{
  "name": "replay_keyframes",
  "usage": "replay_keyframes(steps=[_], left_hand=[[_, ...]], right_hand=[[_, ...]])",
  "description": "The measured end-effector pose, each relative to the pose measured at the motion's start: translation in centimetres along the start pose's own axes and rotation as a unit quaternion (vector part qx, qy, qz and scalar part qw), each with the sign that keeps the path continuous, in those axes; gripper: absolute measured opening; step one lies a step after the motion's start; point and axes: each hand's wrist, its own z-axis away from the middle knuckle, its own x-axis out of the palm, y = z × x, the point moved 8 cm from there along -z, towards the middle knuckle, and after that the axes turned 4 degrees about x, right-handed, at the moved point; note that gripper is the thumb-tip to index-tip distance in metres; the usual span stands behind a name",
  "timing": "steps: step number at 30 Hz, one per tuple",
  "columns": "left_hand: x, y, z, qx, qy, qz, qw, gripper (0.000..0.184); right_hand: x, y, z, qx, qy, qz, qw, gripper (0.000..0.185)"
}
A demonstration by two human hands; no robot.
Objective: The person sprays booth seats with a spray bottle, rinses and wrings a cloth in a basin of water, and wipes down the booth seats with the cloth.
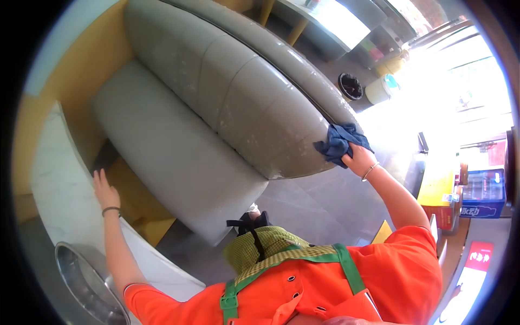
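A dark blue cloth [340,142] lies bunched against the upper right end of the grey sofa backrest [265,108]. My right hand [359,160], with a bracelet at the wrist, grips the cloth and presses it on the backrest's edge. Whitish marks dot the backrest near it. On the left, my left hand [106,190] has its fingers spread at the edge of the white marble-patterned table [65,179], holding nothing. The grey seat cushion [162,146] lies between the two hands.
A metal basin [89,281] is at the lower left by the table. Beyond the sofa stand a black-lined bin [350,86] and a white bucket [379,90]. Boxes, one blue [482,192], are at the right. Another table [330,21] is at the top.
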Motion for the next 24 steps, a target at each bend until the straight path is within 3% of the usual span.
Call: replay_keyframes(steps=[1, 2, 4, 5, 6, 7, 9, 11, 12, 13, 14, 15, 16, 17, 19, 21, 24], left_hand=[[-1.2, 1.7, 0.1, 0.019, 0.010, 0.040, 0.999, 0.064], [-3.1, 3.9, 0.6, 0.029, 0.014, 0.065, 0.997, 0.064], [-6.7, 8.1, 1.7, 0.055, 0.012, 0.099, 0.993, 0.063], [-8.1, 9.8, 2.6, 0.066, 0.008, 0.111, 0.992, 0.063], [-9.4, 11.1, 3.5, 0.086, 0.003, 0.129, 0.988, 0.062], [-10.2, 11.7, 4.3, 0.086, 0.005, 0.129, 0.988, 0.062], [-10.8, 12.8, 6.3, 0.077, -0.008, 0.209, 0.975, 0.064], [-10.7, 14.0, 8.6, 0.056, -0.019, 0.234, 0.970, 0.064], [-10.7, 14.7, 9.8, 0.048, -0.026, 0.245, 0.968, 0.062], [-10.7, 15.1, 10.4, 0.038, -0.032, 0.257, 0.965, 0.061], [-10.7, 15.6, 11.0, 0.031, -0.039, 0.259, 0.965, 0.062], [-10.8, 16.0, 11.5, 0.022, -0.035, 0.254, 0.966, 0.062], [-10.6, 16.7, 11.9, 0.017, -0.043, 0.257, 0.965, 0.062], [-10.4, 17.4, 12.5, 0.009, -0.051, 0.259, 0.965, 0.062], [-10.3, 18.5, 13.4, -0.022, -0.045, 0.246, 0.968, 0.062], [-9.1, 19.1, 15.5, -0.108, -0.068, 0.245, 0.961, 0.062], [-7.5, 22.5, 16.6, -0.149, -0.034, 0.261, 0.953, 0.062]], right_hand=[[0.3, 1.3, 0.5, 0.010, 0.007, -0.006, 1.000, 0.043], [0.3, 2.1, 1.4, -0.055, 0.093, 0.009, 0.994, 0.043], [6.2, 9.6, 3.4, 0.098, -0.098, -0.157, 0.978, 0.036], [11.1, 14.6, 4.9, 0.163, -0.065, -0.572, 0.801, 0.037], [12.4, 15.0, 8.1, 0.246, -0.128, -0.791, 0.545, 0.041], [10.0, 13.2, 10.9, 0.252, -0.117, -0.842, 0.462, 0.045], [6.0, 12.2, 12.0, 0.060, -0.105, -0.907, 0.403, 0.052], [2.2, 15.1, 9.2, -0.005, -0.007, -0.870, 0.492, 0.058], [-0.6, 13.3, 7.9, -0.054, -0.036, -0.800, 0.596, 0.064], [-1.0, 12.4, 5.9, -0.039, -0.075, -0.727, 0.681, 0.067], [-2.3, 10.9, 3.4, -0.076, -0.038, -0.471, 0.878, 0.071], [-3.1, 8.3, 0.7, -0.134, -0.001, -0.312, 0.941, 0.074], [-3.6, 4.9, -2.0, -0.196, 0.040, -0.140, 0.970, 0.077], [-3.2, 2.4, -4.4, -0.170, 0.045, -0.011, 0.984, 0.080], [-3.8, -0.9, -8.3, -0.204, 0.092, 0.022, 0.974, 0.081], [-4.7, -4.9, -10.4, -0.291, 0.100, 0.012, 0.952, 0.080], [-6.1, -11.6, -16.1, -0.357, 0.089, -0.009, 0.930, 0.079]])
